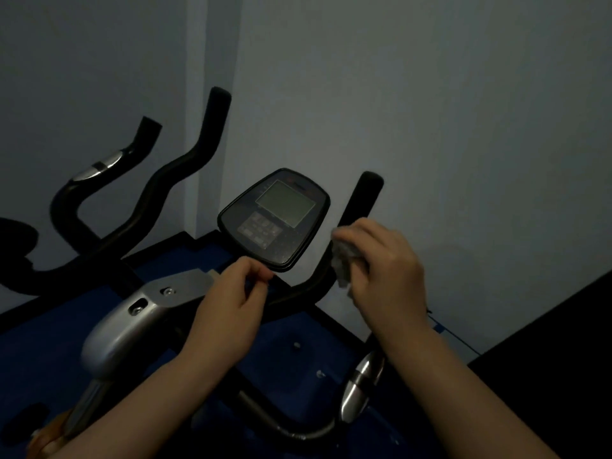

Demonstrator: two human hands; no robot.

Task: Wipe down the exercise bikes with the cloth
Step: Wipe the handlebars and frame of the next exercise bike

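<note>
Crumpled grey cloth sits bunched against the black padded handlebar right of the oval console, gripped by the right hand with curled fingers, while the left hand pinches fingertips together below the console.

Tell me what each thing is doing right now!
Cloth: bunched up, pressed on the right handlebar.
Right hand: gripping the cloth.
Left hand: fingers curled at the handlebar under the screen; a grip is unclear.
Screen: blank, off.
Right handlebar: upright, being wiped.
</note>
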